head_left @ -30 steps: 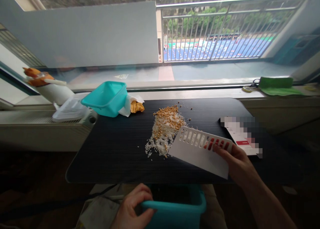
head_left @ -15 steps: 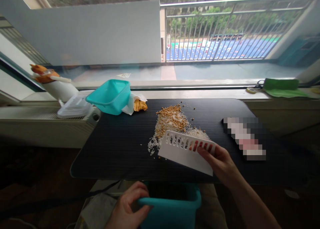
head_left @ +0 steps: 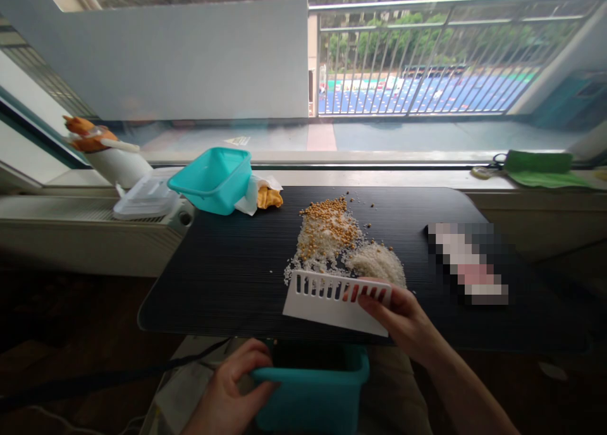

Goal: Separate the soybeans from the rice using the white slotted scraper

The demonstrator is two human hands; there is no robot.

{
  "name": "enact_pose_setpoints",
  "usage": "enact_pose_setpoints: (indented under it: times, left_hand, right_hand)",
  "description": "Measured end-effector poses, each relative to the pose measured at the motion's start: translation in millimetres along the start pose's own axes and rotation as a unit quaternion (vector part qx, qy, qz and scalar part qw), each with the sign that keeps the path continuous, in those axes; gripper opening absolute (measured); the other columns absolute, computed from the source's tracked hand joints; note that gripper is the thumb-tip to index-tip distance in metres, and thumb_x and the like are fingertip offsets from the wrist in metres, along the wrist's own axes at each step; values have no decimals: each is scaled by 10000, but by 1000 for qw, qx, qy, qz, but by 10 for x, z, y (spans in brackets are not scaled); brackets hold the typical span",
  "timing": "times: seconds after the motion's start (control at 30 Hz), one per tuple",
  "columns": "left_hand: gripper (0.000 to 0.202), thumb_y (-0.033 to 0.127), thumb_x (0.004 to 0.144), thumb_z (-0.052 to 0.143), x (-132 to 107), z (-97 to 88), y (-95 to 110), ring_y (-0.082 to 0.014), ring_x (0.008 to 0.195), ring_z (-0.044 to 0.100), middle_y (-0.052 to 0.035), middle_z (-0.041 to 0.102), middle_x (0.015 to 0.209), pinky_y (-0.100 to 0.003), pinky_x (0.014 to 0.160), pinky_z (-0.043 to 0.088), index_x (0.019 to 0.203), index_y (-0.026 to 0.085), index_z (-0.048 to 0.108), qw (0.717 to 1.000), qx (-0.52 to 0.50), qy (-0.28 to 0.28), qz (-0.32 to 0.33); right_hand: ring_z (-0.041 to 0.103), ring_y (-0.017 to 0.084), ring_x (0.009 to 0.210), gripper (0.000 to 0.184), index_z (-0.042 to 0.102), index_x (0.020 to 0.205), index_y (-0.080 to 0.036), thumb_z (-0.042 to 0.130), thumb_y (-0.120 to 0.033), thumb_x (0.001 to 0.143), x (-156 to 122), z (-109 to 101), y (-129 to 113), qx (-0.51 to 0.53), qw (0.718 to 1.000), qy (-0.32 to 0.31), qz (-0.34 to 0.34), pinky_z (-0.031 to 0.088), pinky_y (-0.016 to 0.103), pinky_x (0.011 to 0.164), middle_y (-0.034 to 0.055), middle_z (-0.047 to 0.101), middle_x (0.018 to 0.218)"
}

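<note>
Black table (head_left: 227, 283) by window: right hand (head_left: 408, 324) grips scraper (head_left: 332, 299) near front edge, rice (head_left: 379, 264) partly separated from beans (head_left: 327, 217), nothing yet visible in bin (head_left: 313, 391) gripped by left hand (head_left: 232, 391).

A room in an upper-floor building: a dark counter (head_left: 227, 283) stands against a wide window sill (head_left: 379, 179), with a balcony railing (head_left: 427, 62) and blue sports court (head_left: 417, 97) beyond.

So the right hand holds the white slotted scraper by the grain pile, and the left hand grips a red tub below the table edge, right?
Not quite: the tub is teal, not red, as the head view shows. The rest holds: the right hand holds the white slotted scraper by the grain pile, and the left hand grips the tub below the table edge.
</note>
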State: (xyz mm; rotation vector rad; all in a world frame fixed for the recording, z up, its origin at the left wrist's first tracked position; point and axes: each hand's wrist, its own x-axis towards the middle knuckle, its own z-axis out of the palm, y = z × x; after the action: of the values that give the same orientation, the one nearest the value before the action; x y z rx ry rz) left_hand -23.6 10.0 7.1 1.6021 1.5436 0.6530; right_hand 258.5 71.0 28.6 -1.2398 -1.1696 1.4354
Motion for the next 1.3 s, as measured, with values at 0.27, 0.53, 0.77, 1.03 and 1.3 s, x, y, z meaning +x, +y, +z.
enact_pose_setpoints:
  times: [0.27, 0.53, 0.77, 1.03, 1.3]
  left_hand:
    - [81, 181, 726, 690, -73, -201, -163, -195, 758, 677, -14, 695, 761, -188, 678, 533, 648, 192, 711, 1000, 8, 3, 2]
    - [155, 72, 706, 616, 2, 131, 107, -175, 800, 687, -8, 676, 823, -171, 709, 511, 654, 196, 693, 998, -5, -69, 0]
    - [180, 45, 696, 592, 40, 212, 225, -166, 799, 688, -2, 660, 821, -161, 719, 496, 654, 195, 682, 996, -19, -92, -2]
    - [173, 49, 693, 601, 31, 234, 213, -167, 804, 688, 1, 664, 825, -160, 711, 488, 661, 194, 690, 996, -6, -87, -15]
    - [171, 44, 692, 595, 48, 228, 210, -173, 813, 689, -10, 665, 831, -170, 716, 491, 659, 185, 684, 995, -10, -99, -14]
  right_hand:
    - [699, 210, 786, 268, 777, 942, -208, 670, -436, 849, -57, 84, -23, -49, 994, -95, -8, 554, 274, 705, 39, 778, 878]
    - [756, 268, 759, 241, 804, 828, -278, 822, -461, 673, -330, -249, 7, 30, 972, 226, 52, 604, 316, 704, 14, 809, 796]
    - [761, 235, 814, 207, 800, 835, -306, 833, -436, 677, -306, -542, -27, 58, 946, 315, 37, 604, 277, 743, -2, 813, 869]
    - [745, 217, 704, 287, 795, 870, -232, 838, -437, 674, 95, -436, -15, 70, 974, 218, -4, 587, 275, 628, 36, 807, 799]
    - [741, 181, 644, 275, 797, 836, -229, 860, -417, 646, 257, -486, 5, 112, 982, 153, 27, 579, 235, 602, 28, 806, 774]
